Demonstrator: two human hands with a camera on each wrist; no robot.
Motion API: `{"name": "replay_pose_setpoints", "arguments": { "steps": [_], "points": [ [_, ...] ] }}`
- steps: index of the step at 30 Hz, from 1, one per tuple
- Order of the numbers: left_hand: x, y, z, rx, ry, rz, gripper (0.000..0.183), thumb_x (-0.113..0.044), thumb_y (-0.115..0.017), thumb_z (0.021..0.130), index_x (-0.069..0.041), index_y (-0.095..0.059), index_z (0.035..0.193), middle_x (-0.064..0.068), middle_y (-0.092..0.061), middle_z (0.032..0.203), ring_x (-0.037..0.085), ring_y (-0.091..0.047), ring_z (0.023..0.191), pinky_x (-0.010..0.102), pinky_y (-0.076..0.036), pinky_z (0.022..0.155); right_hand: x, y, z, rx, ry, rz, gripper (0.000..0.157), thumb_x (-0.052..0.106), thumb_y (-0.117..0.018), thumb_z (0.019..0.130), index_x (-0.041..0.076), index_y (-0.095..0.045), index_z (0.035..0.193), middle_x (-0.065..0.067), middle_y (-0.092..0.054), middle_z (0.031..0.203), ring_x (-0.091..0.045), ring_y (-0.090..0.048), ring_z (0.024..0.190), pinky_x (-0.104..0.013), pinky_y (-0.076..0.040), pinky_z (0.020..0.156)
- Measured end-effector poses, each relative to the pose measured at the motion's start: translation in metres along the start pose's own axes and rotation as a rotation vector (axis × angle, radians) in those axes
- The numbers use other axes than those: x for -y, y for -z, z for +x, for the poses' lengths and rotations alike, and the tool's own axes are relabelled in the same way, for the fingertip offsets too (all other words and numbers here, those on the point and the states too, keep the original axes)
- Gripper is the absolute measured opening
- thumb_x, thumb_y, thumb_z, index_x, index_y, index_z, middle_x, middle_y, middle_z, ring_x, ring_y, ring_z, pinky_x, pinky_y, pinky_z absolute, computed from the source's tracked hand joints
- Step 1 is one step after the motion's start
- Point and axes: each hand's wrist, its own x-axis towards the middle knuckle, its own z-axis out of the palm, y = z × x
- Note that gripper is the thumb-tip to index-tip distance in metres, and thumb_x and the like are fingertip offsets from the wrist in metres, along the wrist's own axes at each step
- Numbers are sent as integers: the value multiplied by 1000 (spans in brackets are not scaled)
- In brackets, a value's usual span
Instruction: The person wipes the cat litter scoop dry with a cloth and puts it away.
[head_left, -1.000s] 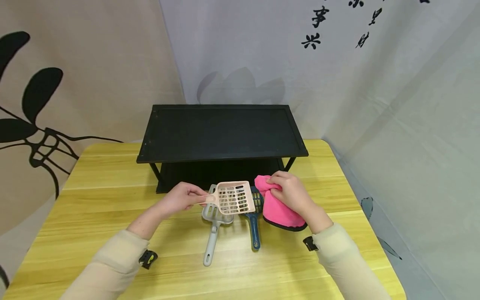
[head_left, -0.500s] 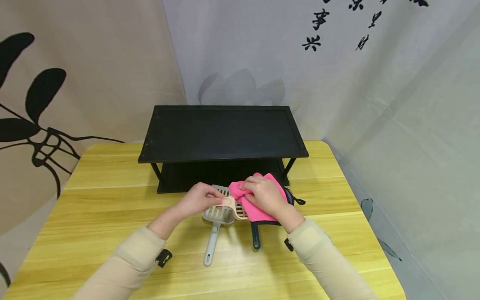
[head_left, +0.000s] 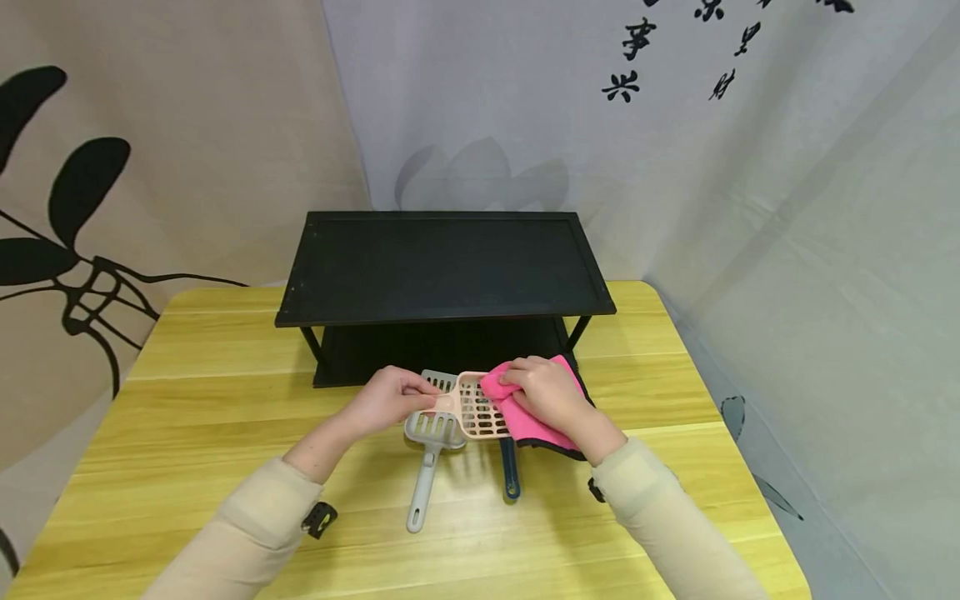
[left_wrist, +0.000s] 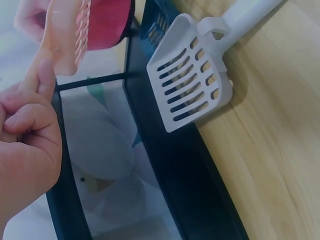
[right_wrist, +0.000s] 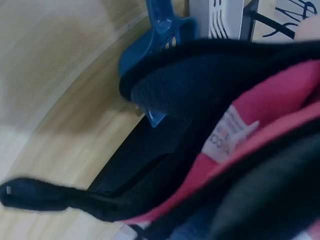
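Pink cloth [head_left: 527,423] partly hides peach scoop [head_left: 474,407].

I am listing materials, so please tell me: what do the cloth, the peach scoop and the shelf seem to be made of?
Cloth: soft matte textile, perhaps microfibre, since it bunches and folds.
Peach scoop: probably smooth moulded plastic, given its even colour and rounded edges.
Shelf: wood or metal, I cannot tell; its black, satiny finish shows no grain.
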Motion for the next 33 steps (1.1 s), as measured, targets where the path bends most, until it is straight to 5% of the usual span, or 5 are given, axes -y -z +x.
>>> {"name": "replay_pose_setpoints", "arguments": {
  "steps": [9,18,25,33],
  "points": [
    [13,6,-5,33,40,-53,20,-10,-59,91,3,-69,103,16,-71,82,7,-32,43,19,-27,42,-13,5,-19,-51,-62,40,18,4,-73,76,12,-74,92,-3,-71,95,-19,-65,88,-31,-54,77],
    [34,18,-9,4,233,-343,32,-14,-48,97,9,-55,117,-1,-66,78,1,-36,49,15,-29,45,-18,18,-31,-249,-252,224,20,2,-76,74,2,-73,94,-14,-70,97,-28,-66,89,-38,-55,79],
    [34,6,-4,-9,300,-493,35,-8,-34,100,13,-43,127,-4,-59,77,-2,-33,49,12,-26,45,14,14,-14,-441,-176,274,20,-2,-76,71,1,-73,90,-13,-71,92,-26,-67,87,-37,-55,77],
    [21,-9,4,3,330,-614,37,-7,-30,101,13,-38,131,-4,-56,75,-5,-31,49,9,-24,43,43,-10,-2,-447,-128,213,24,4,-77,72,6,-74,96,-8,-71,92,-21,-66,89,-33,-55,79]
  ]
}}
